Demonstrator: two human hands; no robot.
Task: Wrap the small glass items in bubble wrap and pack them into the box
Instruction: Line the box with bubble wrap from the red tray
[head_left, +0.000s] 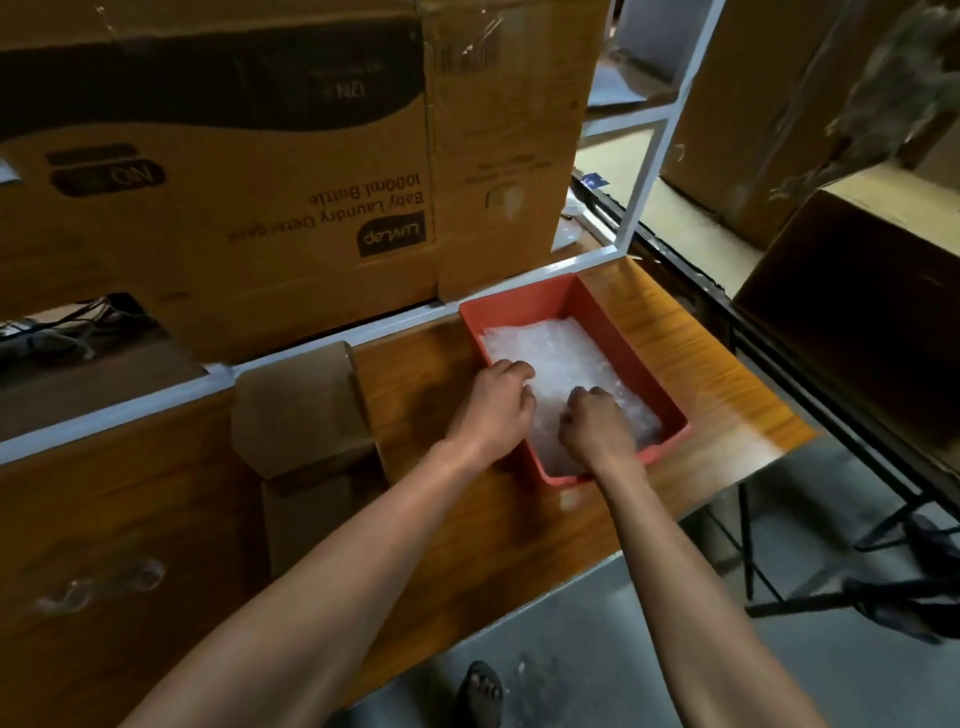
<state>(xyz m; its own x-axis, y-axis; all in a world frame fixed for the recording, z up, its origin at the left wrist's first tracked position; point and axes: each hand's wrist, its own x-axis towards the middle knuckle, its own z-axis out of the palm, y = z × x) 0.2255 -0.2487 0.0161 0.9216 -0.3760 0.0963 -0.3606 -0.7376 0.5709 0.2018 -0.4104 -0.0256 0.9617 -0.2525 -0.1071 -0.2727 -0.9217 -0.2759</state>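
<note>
A red plastic tray (519, 306) sits on the wooden table and holds a heap of clear bubble wrap (566, 353). Both my hands reach into it. My left hand (493, 405) lies over the tray's left rim with its fingers curled down onto the wrap. My right hand (592, 421) is in the near part of the tray, fingers curled into the wrap. Whether either hand grips the wrap is hidden by the knuckles. An open small cardboard box (306, 415) stands left of the tray. Two small glass items (104, 587) lie on the table at the near left.
Large cardboard cartons (260, 182) are stacked behind the table's white rim. The wooden table (701, 374) ends just right of the tray, with floor below. More cartons (857, 291) and a black metal frame stand on the right. My foot shows at the bottom.
</note>
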